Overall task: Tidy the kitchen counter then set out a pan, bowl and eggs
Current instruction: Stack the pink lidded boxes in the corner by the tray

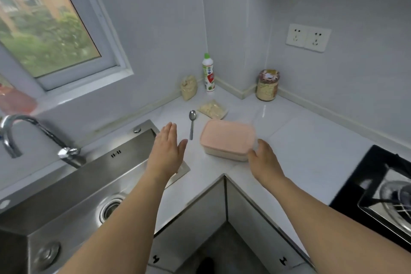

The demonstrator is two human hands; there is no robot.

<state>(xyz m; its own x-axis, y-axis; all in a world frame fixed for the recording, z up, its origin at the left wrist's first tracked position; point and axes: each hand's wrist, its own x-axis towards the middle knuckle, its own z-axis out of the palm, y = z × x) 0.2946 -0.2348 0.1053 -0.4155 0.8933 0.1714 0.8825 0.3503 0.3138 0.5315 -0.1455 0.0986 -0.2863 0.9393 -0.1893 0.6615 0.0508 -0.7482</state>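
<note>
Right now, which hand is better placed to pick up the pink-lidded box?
Right. The right hand is already at the pink-lidded box's near corner; the left hand hovers open near the spoon, apart from it.

brushed steel sink [73, 187], glossy white counter [311, 151], shiny metal spoon [192, 122], matt pink plastic box [228, 139]

Pale grey walls [155, 29] meet at a corner, with a daylit window [44, 24] left and double socket [308, 38] right.
</note>
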